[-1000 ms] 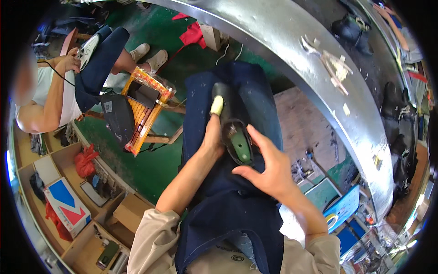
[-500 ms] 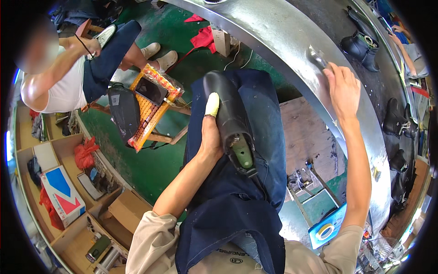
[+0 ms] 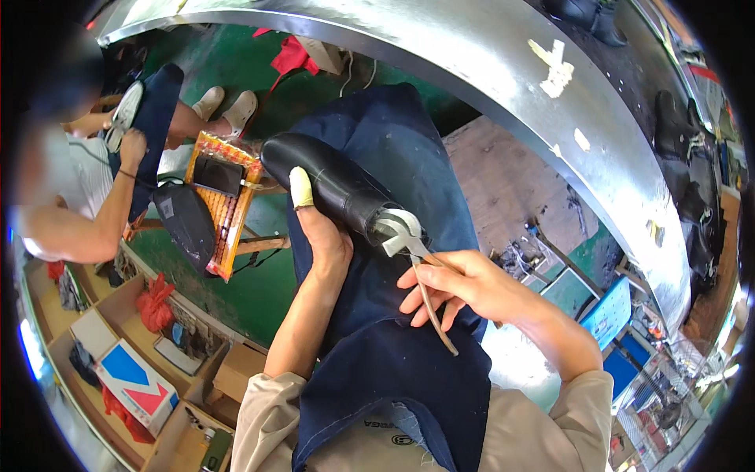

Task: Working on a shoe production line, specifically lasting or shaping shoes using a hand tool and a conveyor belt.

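Note:
Across my lap lies a black leather boot, its toe pointing up and to the left and its opening toward me. My left hand is closed round its side, the thumb wrapped in yellow tape and pressed on the leather. Metal pincers are in my right hand, fingers around the spread handles. Their head sits at the boot's opening; whether the jaws grip the edge cannot be made out. A dark blue apron covers my legs beneath the boot.
A curved metal bench runs ahead and to the right, with pale scraps on it. At left, a seated co-worker handles a light shoe. A beaded stool bears a phone and black bag. Wooden compartments stand lower left.
My right hand has come from the bench to the boot, bringing the metal pincers. The boot has tilted further left in my left hand. The view has shifted.

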A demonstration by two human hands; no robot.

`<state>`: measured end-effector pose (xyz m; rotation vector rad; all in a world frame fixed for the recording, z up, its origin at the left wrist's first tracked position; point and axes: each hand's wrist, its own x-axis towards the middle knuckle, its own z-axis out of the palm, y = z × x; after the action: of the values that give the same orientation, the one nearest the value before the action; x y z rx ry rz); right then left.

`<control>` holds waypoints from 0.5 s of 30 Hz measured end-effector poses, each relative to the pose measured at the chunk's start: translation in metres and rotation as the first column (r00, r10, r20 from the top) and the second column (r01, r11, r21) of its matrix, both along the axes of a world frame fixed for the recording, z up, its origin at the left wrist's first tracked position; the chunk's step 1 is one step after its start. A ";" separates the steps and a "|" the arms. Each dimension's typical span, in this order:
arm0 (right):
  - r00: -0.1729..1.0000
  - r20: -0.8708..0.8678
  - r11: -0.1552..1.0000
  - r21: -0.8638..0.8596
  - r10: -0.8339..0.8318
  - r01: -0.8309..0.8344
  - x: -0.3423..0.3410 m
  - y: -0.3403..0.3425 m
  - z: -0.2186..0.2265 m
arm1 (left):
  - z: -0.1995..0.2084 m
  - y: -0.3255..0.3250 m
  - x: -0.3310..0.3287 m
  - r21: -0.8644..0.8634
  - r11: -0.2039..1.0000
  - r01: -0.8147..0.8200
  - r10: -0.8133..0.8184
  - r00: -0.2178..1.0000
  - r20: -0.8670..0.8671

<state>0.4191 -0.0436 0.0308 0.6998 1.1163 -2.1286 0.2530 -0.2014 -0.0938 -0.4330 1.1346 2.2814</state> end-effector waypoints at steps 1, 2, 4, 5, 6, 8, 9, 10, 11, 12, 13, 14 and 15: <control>1.000 0.003 1.000 -0.028 0.012 -0.012 -0.001 0.003 -0.002 | 0.003 0.002 0.000 0.000 1.000 0.012 -0.012 1.000 -0.022; 1.000 0.003 1.000 -0.027 0.002 -0.002 -0.001 0.005 -0.003 | 0.001 0.006 0.002 0.001 1.000 0.023 -0.023 0.999 -0.022; 0.998 0.057 0.994 -0.102 -0.034 0.039 0.001 0.007 -0.002 | -0.009 0.010 0.008 -0.099 0.993 -0.063 0.047 0.986 -0.157; 0.998 0.056 0.994 -0.104 -0.038 0.044 0.000 0.010 0.000 | -0.015 0.008 0.010 -0.102 0.993 -0.059 0.043 0.986 -0.159; 0.997 0.074 0.993 -0.121 0.010 -0.001 -0.001 0.014 0.004 | -0.022 0.004 0.012 -0.113 0.990 -0.080 0.057 0.980 -0.192; 0.992 0.111 0.989 -0.143 0.058 -0.041 0.003 0.011 0.006 | -0.023 -0.002 0.015 -0.130 0.987 -0.091 0.061 0.973 -0.222; 0.992 0.112 0.988 -0.149 0.054 -0.037 0.008 0.008 0.001 | -0.022 -0.006 0.016 -0.212 0.971 -0.111 0.035 0.942 -0.333; 0.990 0.129 0.987 -0.158 0.050 -0.029 0.013 0.005 -0.007 | -0.016 -0.004 0.014 -0.284 0.949 -0.139 0.000 0.898 -0.441; 0.988 0.147 0.986 -0.168 0.047 -0.022 0.017 0.002 -0.011 | -0.010 -0.002 0.011 -0.284 0.949 -0.136 -0.004 0.897 -0.442; 0.984 0.174 0.984 -0.177 0.049 -0.018 0.020 -0.002 -0.014 | -0.003 -0.001 0.008 -0.462 0.880 -0.114 -0.148 0.857 -0.493; 0.981 0.185 0.983 -0.182 0.065 -0.031 0.022 -0.004 -0.015 | 0.005 0.001 0.005 -0.622 0.774 -0.115 -0.292 0.808 -0.512; 0.981 0.183 0.983 -0.182 0.059 -0.025 0.023 -0.006 -0.014 | 0.010 0.005 -0.008 -0.639 0.759 -0.126 -0.301 0.803 -0.515; 0.982 0.183 0.983 -0.183 0.052 -0.018 0.024 -0.008 -0.014 | 0.015 0.015 -0.015 -0.627 0.773 -0.098 -0.339 0.771 -0.538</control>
<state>0.4427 -0.0512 0.0173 0.7707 0.8187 -2.0552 0.2378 -0.1859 -0.0783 0.2272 2.2194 1.8933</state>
